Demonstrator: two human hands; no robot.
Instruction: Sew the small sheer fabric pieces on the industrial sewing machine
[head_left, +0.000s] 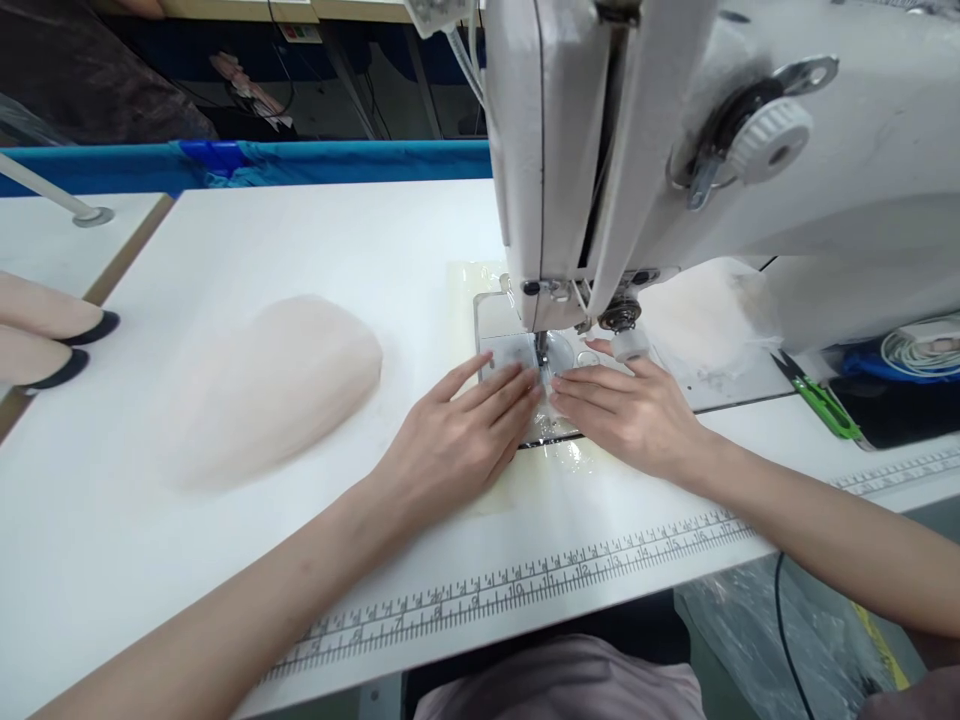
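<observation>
My left hand [469, 425] lies flat beside the needle of a sewing machine [517, 150], its fingers stretched over the metal needle plate [499, 315]. From the other side my right hand [630, 410] rests on the plate, fingers extended, with the fingertips of both hands almost meeting just below the presser foot [541, 345]. A small whitish, see-through bit shows between the fingertips; what it is I cannot make out. Clear yellowish film [469, 280] surrounds the plate. To the left lies a pale, sheer, rounded fabric piece [300, 380], its outline blurred.
More sheer pale fabric [705, 320] lies under the machine arm. Green-handled thread snips [825, 405], a black flat object [907, 410] and a coiled white cable [922, 350] are at right. A ruler strip [517, 590] runs along the front edge. Two beige black-tipped pieces [52, 335] enter from the left.
</observation>
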